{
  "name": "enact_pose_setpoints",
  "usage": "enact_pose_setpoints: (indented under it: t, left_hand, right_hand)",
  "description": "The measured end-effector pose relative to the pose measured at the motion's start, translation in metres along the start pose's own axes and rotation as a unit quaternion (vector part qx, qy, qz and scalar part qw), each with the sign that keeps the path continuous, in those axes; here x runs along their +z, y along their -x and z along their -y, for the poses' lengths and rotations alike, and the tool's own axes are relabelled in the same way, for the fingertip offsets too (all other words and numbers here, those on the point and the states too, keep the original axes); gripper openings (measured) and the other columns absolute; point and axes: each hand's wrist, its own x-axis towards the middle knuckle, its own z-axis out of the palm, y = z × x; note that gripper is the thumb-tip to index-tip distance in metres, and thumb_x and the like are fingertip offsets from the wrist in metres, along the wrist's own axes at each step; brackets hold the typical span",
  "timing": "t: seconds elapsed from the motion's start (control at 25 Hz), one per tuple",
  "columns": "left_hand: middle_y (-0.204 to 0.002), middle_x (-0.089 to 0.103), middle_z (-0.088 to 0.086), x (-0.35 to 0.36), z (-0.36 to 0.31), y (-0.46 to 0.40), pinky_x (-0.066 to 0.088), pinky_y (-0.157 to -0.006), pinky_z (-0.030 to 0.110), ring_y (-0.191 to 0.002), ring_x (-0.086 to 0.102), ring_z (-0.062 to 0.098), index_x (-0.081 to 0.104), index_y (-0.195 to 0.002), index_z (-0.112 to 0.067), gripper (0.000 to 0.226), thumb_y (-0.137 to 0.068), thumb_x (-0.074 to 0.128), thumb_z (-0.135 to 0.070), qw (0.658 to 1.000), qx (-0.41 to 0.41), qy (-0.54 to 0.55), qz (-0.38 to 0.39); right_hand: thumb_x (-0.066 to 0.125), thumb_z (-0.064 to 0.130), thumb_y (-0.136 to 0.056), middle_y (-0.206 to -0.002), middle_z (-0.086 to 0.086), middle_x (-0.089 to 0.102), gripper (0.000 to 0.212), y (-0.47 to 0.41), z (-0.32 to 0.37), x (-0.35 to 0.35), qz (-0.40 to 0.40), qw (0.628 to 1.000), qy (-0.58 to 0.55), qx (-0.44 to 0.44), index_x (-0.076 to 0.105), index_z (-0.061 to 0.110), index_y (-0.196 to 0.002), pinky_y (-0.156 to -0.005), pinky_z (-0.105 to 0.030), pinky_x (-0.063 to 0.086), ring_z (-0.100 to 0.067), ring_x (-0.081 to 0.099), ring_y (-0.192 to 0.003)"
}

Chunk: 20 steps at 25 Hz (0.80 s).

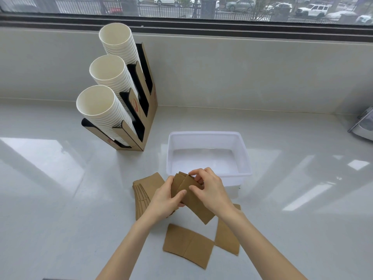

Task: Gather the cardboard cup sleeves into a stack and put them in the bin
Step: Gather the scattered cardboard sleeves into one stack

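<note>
Closest to us, just below the wrists, one flat cardboard sleeve (188, 245) lies on the pale glossy surface (60, 219), and a second loose sleeve (227, 237) sits beside it, partly tucked under the right forearm. Up from there, both hands are busy at the middle. Left hand (164, 199) is curled around the near-left side of a small bunch of sleeves (191, 196), thumb pressed on the top face, fingers wrapped beneath. Right hand (211, 188) comes in from the other side, fingers bent and pinching the far upper corner of the same bunch, thumb laid across the front. Neither hand is spread wide; both are closed down on the cardboard, and the bunch is held tilted, up off the surface. Its sleeves are fanned unevenly, edges not lined up.

Left of the left hand, partly hidden behind it, a stack of sleeves (145, 190) rests on the surface. Just beyond the right hand's fingertips sits the white translucent bin (207, 136), with nothing visible in it. Farther off, beyond and left of the left hand, a cardboard cup holder (148, 118) carries three leaning columns of white paper cups (105, 110). Behind it all runs the window (201, 7), with parked cars outside.
</note>
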Motion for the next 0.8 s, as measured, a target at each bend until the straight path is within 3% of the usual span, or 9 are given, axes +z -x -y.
enact_pose_setpoints:
  t: [0.08, 0.2, 0.28, 0.36, 0.44, 0.52, 0.64, 0.8]
  left_hand:
    - [-0.087, 0.059, -0.006, 0.0, 0.001, -0.001, 0.06, -0.072, 0.037, -0.071, 0.068, 0.012, 0.046, -0.103, -0.021, 0.017, -0.088, 0.052, -0.014, 1.0, -0.005, -0.001, -0.008]
    - [-0.088, 0.061, -0.001, -0.002, 0.004, -0.001, 0.056, -0.058, 0.018, -0.063, 0.068, 0.011, 0.046, -0.102, -0.02, 0.014, -0.089, 0.05, -0.015, 1.0, -0.015, 0.0, -0.022]
    - [-0.088, 0.062, -0.001, -0.006, 0.006, -0.001, 0.054, -0.056, 0.014, -0.057, 0.067, 0.004, 0.047, -0.101, -0.017, 0.011, -0.09, 0.049, -0.016, 0.999, -0.024, 0.003, -0.034]
    - [-0.089, 0.06, -0.003, -0.009, 0.009, -0.001, 0.054, -0.057, 0.012, -0.056, 0.064, -0.005, 0.048, -0.102, -0.014, 0.011, -0.091, 0.047, -0.015, 0.999, -0.023, 0.006, -0.042]
    - [-0.089, 0.058, -0.006, -0.011, 0.01, -0.002, 0.05, -0.054, 0.007, -0.058, 0.063, -0.008, 0.047, -0.101, -0.016, 0.01, -0.091, 0.046, -0.015, 0.998, -0.02, 0.006, -0.052]
    - [-0.09, 0.057, -0.006, -0.012, 0.009, -0.001, 0.049, -0.053, 0.005, -0.065, 0.063, 0.0, 0.046, -0.1, -0.018, 0.009, -0.092, 0.045, -0.014, 0.998, -0.02, 0.016, -0.061]
    - [-0.089, 0.055, -0.009, -0.012, 0.007, -0.001, 0.047, -0.051, 0.004, -0.074, 0.057, 0.0, 0.045, -0.1, -0.016, 0.009, -0.092, 0.044, -0.013, 0.998, -0.015, 0.018, -0.061]
    - [-0.088, 0.055, -0.01, -0.013, 0.006, 0.001, 0.049, -0.052, 0.005, -0.077, 0.056, 0.0, 0.045, -0.1, -0.018, 0.01, -0.092, 0.043, -0.012, 0.998, -0.016, 0.03, -0.06]
  right_hand:
    - [0.056, 0.012, -0.084, -0.093, 0.003, 0.044, 0.029, 0.0, 0.0, 0.002, 0.002, 1.0, -0.003, -0.001, 0.058, 0.017, -0.113, -0.079, -0.016, 0.04, -0.009, 0.048, -0.085]
    - [0.053, 0.019, -0.088, -0.092, 0.004, 0.048, 0.023, 0.005, -0.006, -0.001, -0.015, 1.0, -0.011, 0.014, 0.059, 0.018, -0.11, -0.078, -0.015, 0.041, -0.01, 0.051, -0.085]
    - [0.048, 0.019, -0.09, -0.092, 0.004, 0.05, 0.021, 0.011, -0.017, -0.007, -0.045, 0.997, -0.007, 0.057, 0.058, 0.017, -0.108, -0.073, -0.016, 0.041, -0.009, 0.051, -0.081]
    - [0.045, 0.021, -0.091, -0.096, 0.002, 0.051, 0.023, 0.02, -0.032, -0.012, -0.063, 0.99, 0.024, 0.128, 0.054, 0.016, -0.111, -0.075, -0.024, 0.043, -0.012, 0.051, -0.084]
    - [0.048, 0.029, -0.089, -0.112, -0.004, 0.05, 0.033, 0.031, -0.047, -0.014, -0.048, 0.971, 0.106, 0.207, 0.046, 0.016, -0.12, -0.082, -0.032, 0.043, -0.02, 0.049, -0.101]
    - [0.053, 0.04, -0.085, -0.127, -0.014, 0.038, 0.058, 0.04, -0.06, -0.012, -0.001, 0.94, 0.194, 0.282, 0.031, 0.014, -0.131, -0.096, -0.037, 0.038, -0.03, 0.039, -0.119]
    - [0.058, 0.049, -0.08, -0.131, -0.018, 0.029, 0.08, 0.045, -0.065, -0.008, 0.041, 0.908, 0.238, 0.341, 0.018, 0.011, -0.138, -0.1, -0.041, 0.035, -0.035, 0.032, -0.122]
    - [0.065, 0.043, -0.077, -0.131, -0.019, 0.03, 0.083, 0.044, -0.064, -0.005, 0.046, 0.902, 0.227, 0.365, 0.018, 0.012, -0.137, -0.101, -0.041, 0.034, -0.036, 0.032, -0.122]
